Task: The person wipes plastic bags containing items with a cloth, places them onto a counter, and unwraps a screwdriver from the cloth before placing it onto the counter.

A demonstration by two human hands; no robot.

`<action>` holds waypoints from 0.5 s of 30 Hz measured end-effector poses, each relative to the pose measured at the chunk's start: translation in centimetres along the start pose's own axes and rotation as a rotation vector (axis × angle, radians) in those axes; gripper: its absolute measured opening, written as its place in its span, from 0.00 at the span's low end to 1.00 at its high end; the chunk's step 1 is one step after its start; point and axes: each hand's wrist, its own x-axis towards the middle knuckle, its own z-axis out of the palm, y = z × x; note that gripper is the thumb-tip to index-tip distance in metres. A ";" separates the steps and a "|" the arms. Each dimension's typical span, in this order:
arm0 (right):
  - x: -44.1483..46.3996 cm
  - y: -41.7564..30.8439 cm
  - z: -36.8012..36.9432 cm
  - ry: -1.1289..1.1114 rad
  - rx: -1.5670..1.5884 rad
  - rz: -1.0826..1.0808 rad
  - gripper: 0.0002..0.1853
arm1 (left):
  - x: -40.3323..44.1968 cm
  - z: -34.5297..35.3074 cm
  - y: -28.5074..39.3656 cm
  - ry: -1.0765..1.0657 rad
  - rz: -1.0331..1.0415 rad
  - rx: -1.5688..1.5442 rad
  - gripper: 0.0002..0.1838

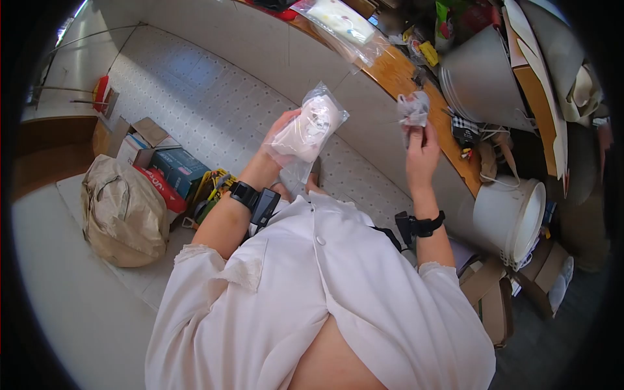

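Observation:
In the head view, my left hand (278, 142) is closed on a clear plastic packet (315, 123) with a folded, pale pink soft item inside. Its fingers are mostly hidden behind the packet. My right hand (422, 151) pinches a small crumpled bundle (414, 108), whitish-grey and apparently in thin plastic; what it contains I cannot make out. Both hands are raised in front of my body, apart from each other. The bundle is close to the edge of a wooden counter (390, 73).
Another clear packet (339, 21) lies on the counter's far end. Grey stacked buckets (478, 75) and a white bucket (504, 214) stand at right, with cardboard boxes (492, 302) below. At left are a beige bag (123, 211) and a dark teal box (177, 170).

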 end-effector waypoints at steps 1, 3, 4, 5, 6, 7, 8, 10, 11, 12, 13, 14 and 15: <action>-0.6 -2.9 1.6 -0.105 -0.066 -0.102 0.15 | 0.3 0.1 -0.2 0.007 0.011 -0.003 0.22; -2.7 -7.6 6.2 -0.254 -0.177 -0.324 0.17 | 1.1 0.1 -0.5 -0.095 -0.007 -0.024 0.21; -3.7 -8.5 8.5 -0.304 -0.221 -0.441 0.18 | 1.1 -1.0 -1.3 -0.205 0.007 -0.104 0.19; -4.0 -8.6 10.6 -0.316 -0.233 -0.447 0.19 | 1.0 -0.5 -1.9 -0.205 0.013 -0.107 0.19; -3.8 -8.1 12.3 -0.332 -0.242 -0.455 0.20 | 0.6 0.6 -2.4 -0.033 0.123 -0.104 0.18; -3.1 -7.6 13.3 -0.346 -0.236 -0.463 0.20 | -0.3 1.6 -2.7 0.142 0.236 -0.104 0.17; -2.0 -7.2 14.6 -0.348 -0.249 -0.428 0.20 | -1.2 2.4 -2.1 0.194 0.266 -0.018 0.17; -0.3 -6.2 16.3 -0.331 -0.333 -0.420 0.19 | -2.3 0.2 -1.4 0.157 0.257 0.073 0.18; 1.0 -4.2 17.3 -0.339 -0.324 -0.429 0.19 | -2.9 -0.7 -0.9 0.114 0.239 0.166 0.19; 2.1 -1.4 18.6 -0.461 -0.177 -0.241 0.18 | -4.5 0.2 -0.9 0.156 0.262 0.214 0.22; 2.8 0.0 19.4 -0.579 -0.031 -0.049 0.17 | -5.7 0.9 -0.5 0.162 0.277 0.211 0.22; 2.9 -0.5 19.1 -0.723 0.289 0.272 0.22 | -6.6 1.6 0.0 0.210 0.271 0.265 0.24; 3.3 -2.3 17.9 -0.739 0.289 0.264 0.22 | -7.4 2.2 0.4 0.259 0.265 0.315 0.26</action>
